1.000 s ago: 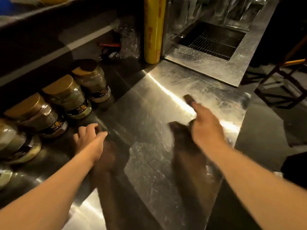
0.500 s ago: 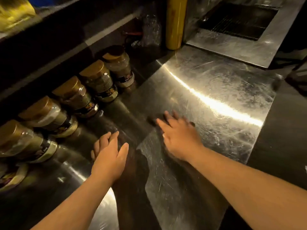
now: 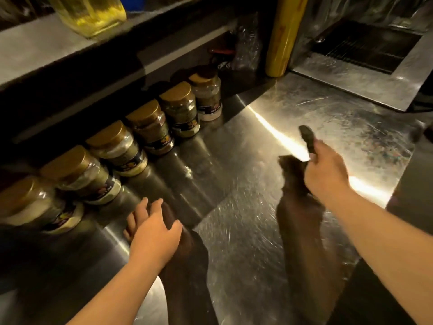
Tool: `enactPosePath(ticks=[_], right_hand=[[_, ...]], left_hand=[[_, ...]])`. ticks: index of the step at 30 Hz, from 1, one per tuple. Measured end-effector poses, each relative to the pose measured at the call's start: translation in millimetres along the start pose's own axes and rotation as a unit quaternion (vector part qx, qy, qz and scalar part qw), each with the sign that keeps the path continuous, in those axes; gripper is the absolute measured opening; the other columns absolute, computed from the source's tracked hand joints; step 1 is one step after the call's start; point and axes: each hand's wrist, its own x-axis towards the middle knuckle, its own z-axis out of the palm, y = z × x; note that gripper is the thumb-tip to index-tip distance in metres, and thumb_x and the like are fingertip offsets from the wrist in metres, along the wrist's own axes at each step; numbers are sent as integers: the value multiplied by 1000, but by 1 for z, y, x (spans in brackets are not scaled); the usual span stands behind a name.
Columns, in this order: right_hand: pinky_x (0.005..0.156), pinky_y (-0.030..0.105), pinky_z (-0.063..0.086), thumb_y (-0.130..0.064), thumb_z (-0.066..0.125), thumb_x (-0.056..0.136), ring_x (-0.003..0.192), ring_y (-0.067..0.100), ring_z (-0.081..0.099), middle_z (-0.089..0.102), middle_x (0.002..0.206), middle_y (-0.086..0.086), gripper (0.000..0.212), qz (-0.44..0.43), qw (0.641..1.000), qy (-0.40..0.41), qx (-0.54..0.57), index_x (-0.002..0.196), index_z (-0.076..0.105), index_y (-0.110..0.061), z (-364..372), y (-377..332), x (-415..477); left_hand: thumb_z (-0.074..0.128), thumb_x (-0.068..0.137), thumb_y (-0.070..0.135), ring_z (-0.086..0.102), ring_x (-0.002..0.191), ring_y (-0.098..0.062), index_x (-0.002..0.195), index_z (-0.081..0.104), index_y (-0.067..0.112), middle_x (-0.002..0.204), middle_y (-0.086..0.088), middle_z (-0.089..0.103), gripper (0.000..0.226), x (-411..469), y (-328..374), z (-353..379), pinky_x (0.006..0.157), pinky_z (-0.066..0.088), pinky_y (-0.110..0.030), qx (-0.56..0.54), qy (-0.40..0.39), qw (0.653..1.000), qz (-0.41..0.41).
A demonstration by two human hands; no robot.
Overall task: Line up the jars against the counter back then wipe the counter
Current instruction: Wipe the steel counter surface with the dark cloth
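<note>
Several clear jars with gold lids stand in a diagonal row against the counter back, from the far jar (image 3: 207,97) to the nearest jar (image 3: 32,205), almost touching one another. The steel counter (image 3: 236,174) shines under a bright streak of light. My right hand (image 3: 326,174) is closed in a fist around a dark cloth (image 3: 307,138), one end of which sticks up past my thumb, toward the counter's right side. My left hand (image 3: 152,233) lies palm down on the counter in front of the jars, fingers apart and holding nothing.
A yellow roll (image 3: 282,36) stands upright at the back corner, beside a crumpled plastic bag (image 3: 246,46). A recessed grate (image 3: 365,46) lies beyond it. A bottle of yellow liquid (image 3: 91,14) sits on the shelf above the jars. The counter's right edge (image 3: 398,181) drops off.
My right hand went from pressing flat near the counter's middle to a fist gripping the cloth farther right. My left hand has stayed planted in front of the jars.
</note>
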Motion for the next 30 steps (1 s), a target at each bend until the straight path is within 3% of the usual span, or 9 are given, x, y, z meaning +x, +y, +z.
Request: enactPosePath(ticks=[3,7,9,13,17,20,24,27,30], right_hand=[[117,45,23,-8,47,95,144,36,29,35,159,10,60,-248,960,-130,-8,153,37,-19,66,-94,-94],[121,53,2,-39,56,88,152,31,-1,7,168,6,79,-512,795,-301,-122,157,18,-31,129,-157,-200],[120,54,-6,-53,45,92,151,28,-14,-3,168,2,75,-552,756,-326,-131,157,12,-36,146,-163,-218],[120,55,-5,-51,42,93,152,24,-11,0,168,-6,72,-490,809,-296,-133,157,10,-42,160,-169,-171],[120,58,1,-47,37,98,151,27,-15,-10,168,-6,69,-347,882,-235,-213,157,1,-43,155,-158,-61],[120,59,4,-38,44,98,152,31,-10,-5,168,-1,71,-212,930,-204,-218,156,4,-44,136,-126,7],[114,54,31,-13,51,92,142,41,29,27,161,11,67,0,981,-172,-89,153,30,-31,117,-132,27],[76,40,49,-23,41,93,102,36,59,58,129,15,50,-9,992,-119,51,142,44,-33,118,-170,-18],[104,55,41,-30,44,92,132,39,43,44,151,9,58,-188,959,-209,-26,148,33,-38,139,-205,-104]], left_hand=[[43,91,51,21,139,-30,145,37,27,155,-3,27,59,0,-20,-10,114,23,-51,-22,30,999,-8],[21,86,62,29,134,-24,140,42,34,149,3,36,64,0,-42,-19,111,21,-46,-110,68,991,-42],[18,87,60,25,139,-22,143,40,32,153,3,34,66,0,-55,-18,113,18,-44,-103,47,993,-24],[22,89,65,22,144,-24,151,32,29,158,-1,31,72,-1,-71,-14,117,18,-47,-129,14,990,-50],[33,89,68,10,149,-22,156,10,34,165,5,13,78,10,-79,-23,118,16,-46,-62,-90,992,-70],[39,89,64,15,149,-23,155,17,36,164,4,17,75,24,-90,-38,119,19,-47,-63,-135,986,-69],[53,91,48,30,143,-27,151,33,35,159,-2,31,64,43,-92,-51,114,28,-42,-201,-164,958,-125],[53,95,39,31,143,-28,151,36,32,158,-4,34,59,47,-88,-53,116,27,-45,-275,-167,933,-160],[52,97,40,36,141,-26,149,41,26,154,-6,40,55,41,-89,-58,117,27,-46,-403,-155,880,-197]])
